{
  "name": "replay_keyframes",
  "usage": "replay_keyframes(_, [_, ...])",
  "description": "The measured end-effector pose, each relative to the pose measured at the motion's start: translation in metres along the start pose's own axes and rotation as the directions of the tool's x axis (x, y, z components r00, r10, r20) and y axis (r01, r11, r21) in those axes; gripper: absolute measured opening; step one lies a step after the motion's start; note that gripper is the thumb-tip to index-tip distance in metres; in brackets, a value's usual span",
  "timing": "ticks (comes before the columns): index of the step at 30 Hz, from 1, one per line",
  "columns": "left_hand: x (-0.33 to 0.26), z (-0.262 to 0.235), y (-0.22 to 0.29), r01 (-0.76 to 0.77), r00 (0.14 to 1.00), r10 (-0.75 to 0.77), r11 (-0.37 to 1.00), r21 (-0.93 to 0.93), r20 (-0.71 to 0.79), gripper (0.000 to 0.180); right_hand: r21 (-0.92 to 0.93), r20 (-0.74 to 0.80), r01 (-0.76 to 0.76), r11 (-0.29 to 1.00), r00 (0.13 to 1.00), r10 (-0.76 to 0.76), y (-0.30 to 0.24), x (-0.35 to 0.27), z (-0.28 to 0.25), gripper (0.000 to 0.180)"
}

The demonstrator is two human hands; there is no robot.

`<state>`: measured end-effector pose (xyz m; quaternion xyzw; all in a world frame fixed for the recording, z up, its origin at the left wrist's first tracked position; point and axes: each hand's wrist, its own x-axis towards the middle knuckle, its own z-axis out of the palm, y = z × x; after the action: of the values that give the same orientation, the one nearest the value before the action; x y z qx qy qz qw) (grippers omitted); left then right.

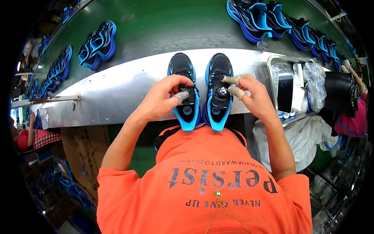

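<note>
Two black and blue sports shoes stand side by side, toes away from me, on a metal shelf (117, 93). My left hand (163, 99) grips the round dial on the tongue of the left shoe (183, 66), with a taped fingertip pressed against it. My right hand (251, 95) rests on the right shoe (219, 64); its taped fingers pinch the tongue just above that shoe's round dial (223, 92). An orange shirt fills the lower part of the view.
A green conveyor belt (163, 27) behind the shelf carries several pairs of the same shoes (97, 45). A metal tray (272, 74) with a dark phone and plastic bags sits at right. Other people work at both sides. Cardboard lies below left.
</note>
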<state>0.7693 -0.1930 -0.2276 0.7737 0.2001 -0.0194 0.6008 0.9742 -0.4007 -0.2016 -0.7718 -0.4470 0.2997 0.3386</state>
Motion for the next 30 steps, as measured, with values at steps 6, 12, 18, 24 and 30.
replay_keyframes(6, [0.006,0.012,0.001,-0.015,0.987,0.053,0.971,0.238,-0.154,0.033,-0.015,-0.013,0.07,0.997,0.997,-0.07,-0.003,0.005,-0.001,0.025])
replay_keyframes(12, [-0.012,0.015,-0.007,-0.123,0.982,0.123,0.992,0.009,-0.145,0.026,0.093,0.026,0.128,0.987,0.991,-0.131,-0.013,0.023,0.006,0.024])
replay_keyframes(18, [-0.051,0.043,0.012,0.37,0.858,-0.513,0.601,-0.709,0.013,0.03,0.083,0.202,0.189,0.978,0.958,-0.203,-0.031,0.057,0.032,0.028])
replay_keyframes(24, [-0.044,0.071,0.009,0.173,0.867,-0.498,0.241,-0.955,0.031,0.034,0.011,0.331,0.324,0.946,0.891,-0.309,-0.03,0.07,0.057,0.033])
replay_keyframes(30, [-0.043,0.074,0.001,0.16,0.884,-0.466,0.207,-0.965,0.047,0.032,-0.087,0.171,0.337,0.938,0.932,-0.319,-0.03,0.06,0.065,0.03])
